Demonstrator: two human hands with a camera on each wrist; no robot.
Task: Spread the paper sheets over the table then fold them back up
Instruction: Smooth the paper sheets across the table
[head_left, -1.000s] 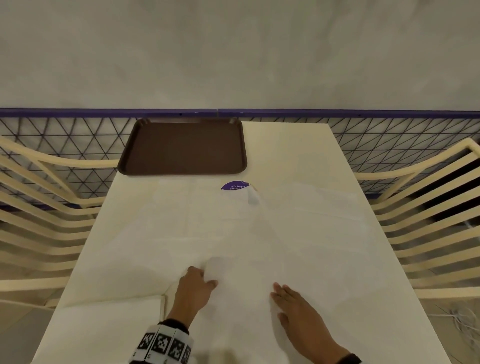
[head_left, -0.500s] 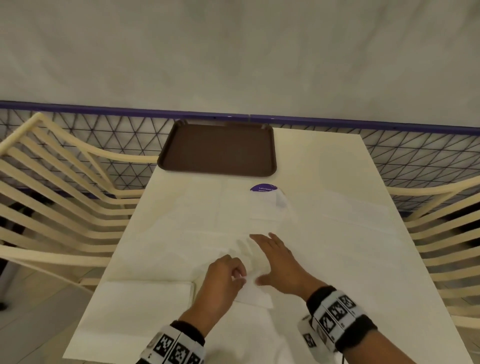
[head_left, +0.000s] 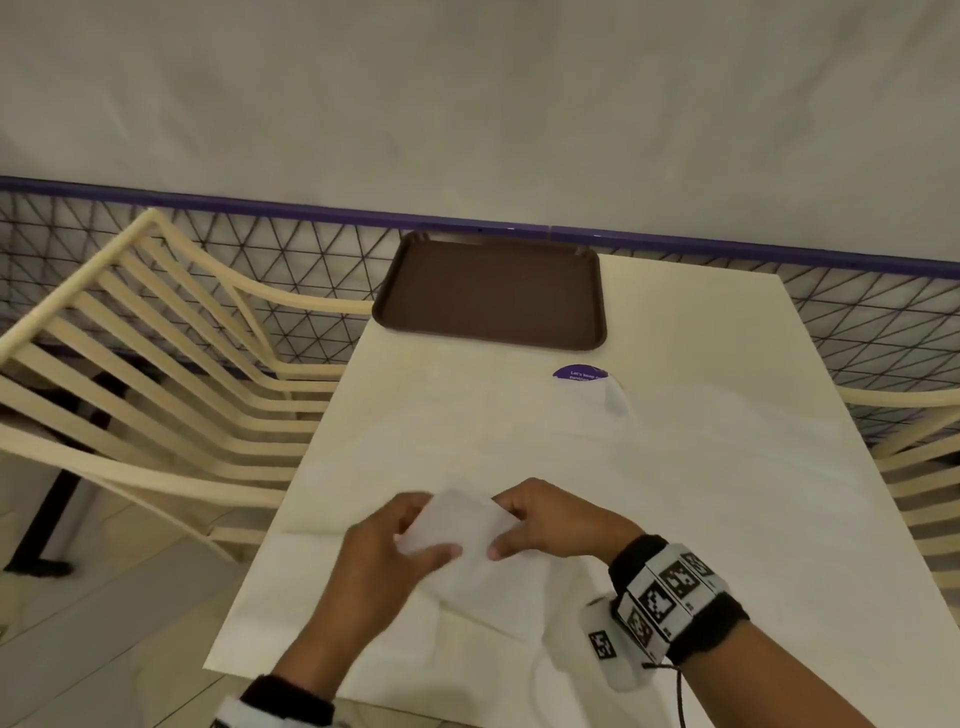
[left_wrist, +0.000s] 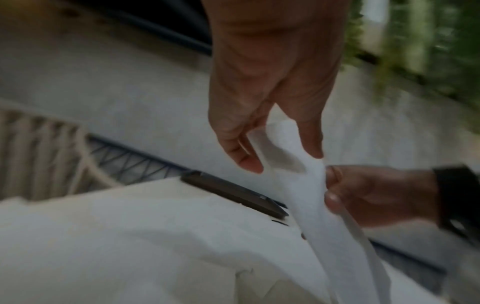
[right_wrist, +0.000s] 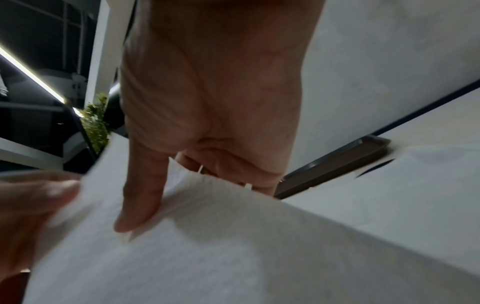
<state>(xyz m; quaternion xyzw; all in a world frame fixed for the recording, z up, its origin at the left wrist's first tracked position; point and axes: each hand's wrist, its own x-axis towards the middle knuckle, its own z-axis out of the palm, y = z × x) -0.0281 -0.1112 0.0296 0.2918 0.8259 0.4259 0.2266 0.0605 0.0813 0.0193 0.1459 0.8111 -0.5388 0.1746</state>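
Observation:
Thin white paper sheets (head_left: 649, 457) lie spread over the cream table (head_left: 701, 322). Near the table's front, both hands hold up one corner of a white paper sheet (head_left: 457, 525). My left hand (head_left: 410, 540) pinches that corner between thumb and fingers, as the left wrist view shows with the paper sheet (left_wrist: 306, 181) hanging down. My right hand (head_left: 524, 525) grips the same fold from the right, its thumb (right_wrist: 137, 197) pressed on the paper sheet (right_wrist: 233, 246). The rest of this sheet trails down toward the table's near edge.
A brown tray (head_left: 491, 288) sits at the table's far end, with a purple round sticker (head_left: 579, 373) just before it. Cream slatted chairs stand on the left (head_left: 156, 374) and on the right (head_left: 924, 467). A wire fence with a purple rail (head_left: 260, 210) runs behind.
The hands lay on the sheets, then came together at the front. Both now hold a raised paper corner. The view has swung left.

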